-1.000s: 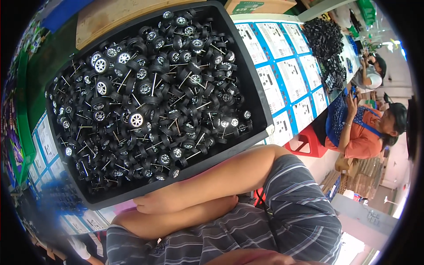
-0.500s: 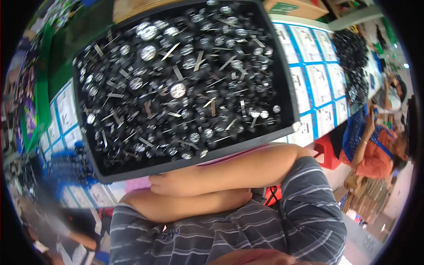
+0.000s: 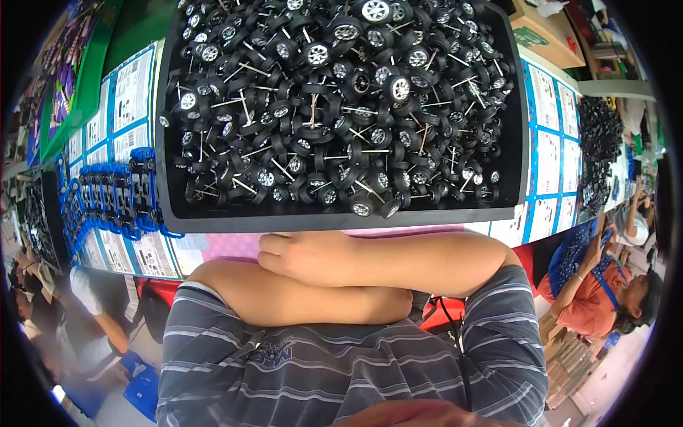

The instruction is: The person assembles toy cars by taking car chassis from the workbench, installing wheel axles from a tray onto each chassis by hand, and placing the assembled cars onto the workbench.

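Here your arms lie folded at the worktop [image 3: 235,245] edge. Your right hand [image 3: 302,252] rests loosely flat, fingers together, on your left forearm and holds nothing; your left hand is hidden, so its state cannot be told. Just beyond them sits the black tray [image 3: 165,142] heaped with wheels [image 3: 334,107] on axles.

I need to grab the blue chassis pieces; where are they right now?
In the head view, the blue chassis pieces sit on the table at the person's left, touching the lower left corner of the black tray of wheels.
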The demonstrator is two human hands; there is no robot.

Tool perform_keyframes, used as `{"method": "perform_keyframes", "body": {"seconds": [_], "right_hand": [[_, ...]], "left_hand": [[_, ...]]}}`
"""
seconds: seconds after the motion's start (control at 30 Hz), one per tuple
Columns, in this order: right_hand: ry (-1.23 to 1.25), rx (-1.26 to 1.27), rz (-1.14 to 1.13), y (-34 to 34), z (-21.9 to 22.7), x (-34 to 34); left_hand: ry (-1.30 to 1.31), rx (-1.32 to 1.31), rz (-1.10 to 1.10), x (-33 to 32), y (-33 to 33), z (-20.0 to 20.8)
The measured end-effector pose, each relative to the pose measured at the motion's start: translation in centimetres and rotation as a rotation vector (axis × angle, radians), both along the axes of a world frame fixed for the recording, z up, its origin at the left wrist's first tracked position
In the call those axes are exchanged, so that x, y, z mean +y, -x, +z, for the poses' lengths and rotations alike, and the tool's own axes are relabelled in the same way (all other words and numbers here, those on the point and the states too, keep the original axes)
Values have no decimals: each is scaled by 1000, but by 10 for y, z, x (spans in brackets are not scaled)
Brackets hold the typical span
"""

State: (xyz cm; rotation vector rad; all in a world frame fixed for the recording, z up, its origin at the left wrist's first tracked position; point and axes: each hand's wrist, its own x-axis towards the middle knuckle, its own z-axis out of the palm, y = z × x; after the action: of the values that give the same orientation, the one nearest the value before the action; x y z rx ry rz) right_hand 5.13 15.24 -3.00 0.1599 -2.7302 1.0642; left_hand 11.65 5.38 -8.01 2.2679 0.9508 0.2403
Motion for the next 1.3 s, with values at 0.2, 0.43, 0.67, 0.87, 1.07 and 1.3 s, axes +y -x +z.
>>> {"method": "perform_keyframes", "body": {"seconds": [0.2, 0.43, 0.67, 0.87, 1.07, 1.3], "right_hand": [[-17, 18, -7, -1, 3, 0], [57, 412, -114, -20, 30, 8], [-243, 483, -994, -100, 107, 78], [-395, 80, -1052, -113, 103, 143], [-250, 181, -1146, -124, 108, 122], [-59, 214, -1184, -149, 88, 103]], "left_hand": [[2, 153, -52, -3, -4, 1], [679, -428, 337, 14, 21, 28], [71, -5, -360, 37, 4, 8], [82, 23, -395, 43, 13, 22], [69, 24, -377, 43, 15, 21], [76, 75, -351, 44, 16, 23]]}}
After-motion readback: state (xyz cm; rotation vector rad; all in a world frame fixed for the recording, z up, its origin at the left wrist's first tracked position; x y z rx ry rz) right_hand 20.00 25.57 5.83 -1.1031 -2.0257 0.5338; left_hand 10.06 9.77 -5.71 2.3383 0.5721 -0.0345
